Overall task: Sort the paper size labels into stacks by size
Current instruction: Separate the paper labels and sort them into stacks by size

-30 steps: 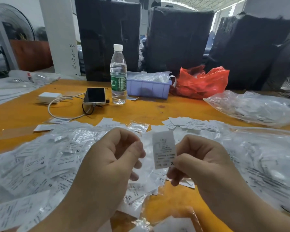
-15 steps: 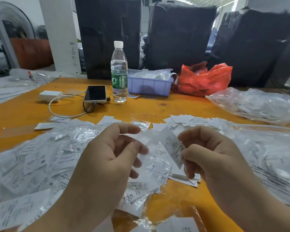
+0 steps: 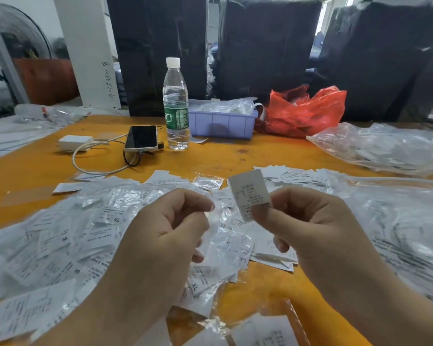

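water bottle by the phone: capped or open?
Capped. The water bottle stands upright beside the phone with its white cap seated on the neck.

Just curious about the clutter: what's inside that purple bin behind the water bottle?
The bin holds crumpled clear plastic bags heaped above its rim, with a white strip hanging over the right end. What lies beneath them is hidden by the bags and the wall.
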`<control>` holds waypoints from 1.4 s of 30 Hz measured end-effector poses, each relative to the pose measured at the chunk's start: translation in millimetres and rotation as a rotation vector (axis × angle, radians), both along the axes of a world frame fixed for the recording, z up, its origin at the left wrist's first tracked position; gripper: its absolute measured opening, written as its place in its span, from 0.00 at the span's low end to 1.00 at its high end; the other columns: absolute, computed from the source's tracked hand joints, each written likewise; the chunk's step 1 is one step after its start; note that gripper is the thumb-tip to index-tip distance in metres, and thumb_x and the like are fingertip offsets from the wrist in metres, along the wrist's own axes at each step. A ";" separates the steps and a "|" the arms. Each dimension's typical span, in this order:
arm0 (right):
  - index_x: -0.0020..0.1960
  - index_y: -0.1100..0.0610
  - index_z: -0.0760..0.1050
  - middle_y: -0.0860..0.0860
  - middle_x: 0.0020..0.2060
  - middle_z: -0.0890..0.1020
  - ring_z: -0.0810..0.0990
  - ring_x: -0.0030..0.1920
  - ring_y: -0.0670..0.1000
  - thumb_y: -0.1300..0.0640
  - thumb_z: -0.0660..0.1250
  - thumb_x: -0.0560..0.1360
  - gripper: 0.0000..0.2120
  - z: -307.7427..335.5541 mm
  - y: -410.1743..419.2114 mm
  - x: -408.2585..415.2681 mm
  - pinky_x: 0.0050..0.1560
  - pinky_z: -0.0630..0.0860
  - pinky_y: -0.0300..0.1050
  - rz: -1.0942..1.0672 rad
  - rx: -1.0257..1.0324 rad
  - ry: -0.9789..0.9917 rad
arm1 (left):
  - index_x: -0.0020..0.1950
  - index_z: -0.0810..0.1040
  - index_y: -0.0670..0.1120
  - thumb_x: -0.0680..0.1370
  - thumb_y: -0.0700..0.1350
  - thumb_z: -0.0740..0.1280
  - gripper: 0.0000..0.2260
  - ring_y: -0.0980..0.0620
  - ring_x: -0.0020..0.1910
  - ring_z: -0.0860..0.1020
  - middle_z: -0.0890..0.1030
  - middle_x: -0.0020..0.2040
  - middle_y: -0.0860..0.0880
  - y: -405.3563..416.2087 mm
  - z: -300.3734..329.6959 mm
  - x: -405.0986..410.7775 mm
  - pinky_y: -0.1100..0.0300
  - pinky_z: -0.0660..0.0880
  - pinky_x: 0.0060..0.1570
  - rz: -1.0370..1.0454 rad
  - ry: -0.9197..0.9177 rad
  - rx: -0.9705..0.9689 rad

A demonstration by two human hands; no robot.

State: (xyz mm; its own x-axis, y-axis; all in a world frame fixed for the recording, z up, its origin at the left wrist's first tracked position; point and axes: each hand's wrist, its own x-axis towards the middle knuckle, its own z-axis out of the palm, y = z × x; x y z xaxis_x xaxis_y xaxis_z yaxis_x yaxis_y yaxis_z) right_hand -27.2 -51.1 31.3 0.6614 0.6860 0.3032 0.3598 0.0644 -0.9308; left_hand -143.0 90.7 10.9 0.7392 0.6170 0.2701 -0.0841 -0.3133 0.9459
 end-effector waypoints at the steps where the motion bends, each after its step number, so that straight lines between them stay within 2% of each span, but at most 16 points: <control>1: 0.40 0.51 0.83 0.64 0.36 0.77 0.66 0.30 0.52 0.44 0.76 0.68 0.11 -0.5 0.1 0.1 0.33 0.66 0.48 0.014 0.025 0.011 | 0.43 0.83 0.58 0.69 0.50 0.64 0.09 0.57 0.29 0.77 0.79 0.32 0.52 0.4 -0.3 0.0 0.63 0.77 0.31 0.006 -0.012 0.004; 4: 0.43 0.50 0.84 0.53 0.30 0.81 0.71 0.26 0.44 0.49 0.71 0.66 0.08 -3.2 -0.4 0.7 0.30 0.69 0.37 0.043 0.056 0.035 | 0.41 0.82 0.58 0.71 0.57 0.68 0.05 0.57 0.28 0.77 0.78 0.29 0.54 -1.0 1.6 0.5 0.66 0.76 0.30 0.014 -0.028 0.040; 6: 0.44 0.47 0.84 0.49 0.28 0.80 0.71 0.26 0.45 0.51 0.71 0.66 0.08 -3.7 -1.0 0.5 0.29 0.67 0.39 0.049 0.071 0.069 | 0.39 0.82 0.57 0.71 0.61 0.71 0.09 0.59 0.27 0.76 0.77 0.27 0.56 -2.8 4.1 -0.5 0.70 0.74 0.29 0.016 -0.029 0.063; 9: 0.41 0.49 0.85 0.50 0.26 0.79 0.66 0.25 0.50 0.53 0.71 0.65 0.06 -3.0 -1.4 -0.4 0.27 0.63 0.46 0.078 0.088 0.130 | 0.39 0.81 0.57 0.65 0.62 0.65 0.12 0.60 0.27 0.76 0.77 0.27 0.56 -5.0 6.8 -2.3 0.72 0.72 0.27 0.016 0.003 0.077; 12: 0.39 0.52 0.84 0.51 0.25 0.77 0.65 0.24 0.49 0.54 0.71 0.66 0.04 -2.7 -1.2 -0.4 0.25 0.63 0.43 0.123 0.067 0.164 | 0.42 0.80 0.59 0.64 0.64 0.64 0.14 0.59 0.28 0.76 0.77 0.27 0.57 -5.9 6.7 -2.9 0.68 0.73 0.30 0.019 0.040 0.121; 15: 0.38 0.54 0.83 0.50 0.24 0.74 0.64 0.24 0.48 0.54 0.70 0.66 0.05 -2.7 -0.6 0.3 0.26 0.61 0.43 0.174 0.010 0.171 | 0.43 0.80 0.59 0.71 0.66 0.67 0.13 0.58 0.29 0.77 0.79 0.30 0.56 -6.8 5.7 -3.5 0.67 0.73 0.32 -0.013 0.054 0.175; 18: 0.38 0.55 0.83 0.49 0.23 0.72 0.64 0.24 0.48 0.55 0.69 0.65 0.06 -2.3 -0.4 0.9 0.25 0.61 0.41 0.183 -0.010 0.172 | 0.45 0.80 0.58 0.71 0.61 0.65 0.10 0.56 0.30 0.77 0.80 0.33 0.54 -7.5 3.5 -3.0 0.61 0.75 0.35 -0.052 0.068 0.216; 23: 0.39 0.55 0.83 0.50 0.23 0.72 0.66 0.23 0.45 0.55 0.68 0.64 0.07 -1.5 -1.3 3.4 0.25 0.65 0.37 0.146 -0.009 0.143 | 0.42 0.81 0.57 0.71 0.59 0.66 0.08 0.61 0.29 0.77 0.79 0.30 0.56 -7.5 4.0 -3.5 0.71 0.72 0.30 -0.104 0.053 0.166; 27: 0.39 0.55 0.82 0.47 0.23 0.72 0.67 0.23 0.43 0.57 0.66 0.65 0.07 -1.6 -2.0 2.5 0.25 0.66 0.34 0.149 -0.006 0.090 | 0.41 0.81 0.54 0.71 0.60 0.65 0.11 0.58 0.28 0.77 0.79 0.29 0.54 -6.2 3.7 -2.9 0.70 0.73 0.32 -0.117 0.056 0.151; 32: 0.38 0.51 0.83 0.45 0.23 0.74 0.66 0.23 0.42 0.57 0.65 0.65 0.08 -2.3 -1.2 0.8 0.26 0.65 0.33 0.191 -0.035 0.061 | 0.40 0.81 0.55 0.71 0.60 0.65 0.11 0.60 0.28 0.76 0.79 0.28 0.55 -7.7 6.1 -3.3 0.72 0.70 0.29 -0.124 0.047 0.127; 37: 0.37 0.50 0.83 0.43 0.24 0.76 0.69 0.23 0.41 0.57 0.66 0.66 0.08 -1.7 1.1 -0.6 0.26 0.66 0.32 0.213 -0.027 0.063 | 0.40 0.81 0.55 0.71 0.60 0.64 0.11 0.60 0.27 0.76 0.79 0.28 0.55 -8.3 6.8 -4.0 0.72 0.71 0.30 -0.131 0.048 0.131; 42: 0.37 0.52 0.83 0.47 0.24 0.73 0.67 0.24 0.43 0.57 0.67 0.66 0.06 -1.7 -0.9 0.1 0.26 0.65 0.35 0.219 -0.016 0.082 | 0.40 0.82 0.54 0.71 0.61 0.65 0.12 0.59 0.27 0.76 0.79 0.28 0.54 -9.1 7.1 -4.2 0.71 0.71 0.30 -0.161 0.050 0.121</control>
State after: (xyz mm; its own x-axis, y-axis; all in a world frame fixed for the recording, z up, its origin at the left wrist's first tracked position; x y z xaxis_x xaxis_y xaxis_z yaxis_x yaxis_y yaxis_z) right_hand -27.1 -51.9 29.6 0.5184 0.8202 0.2421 0.2616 0.1174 -0.9580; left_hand -147.2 81.6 18.0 0.8400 0.4549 0.2959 -0.0964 -0.4115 0.9063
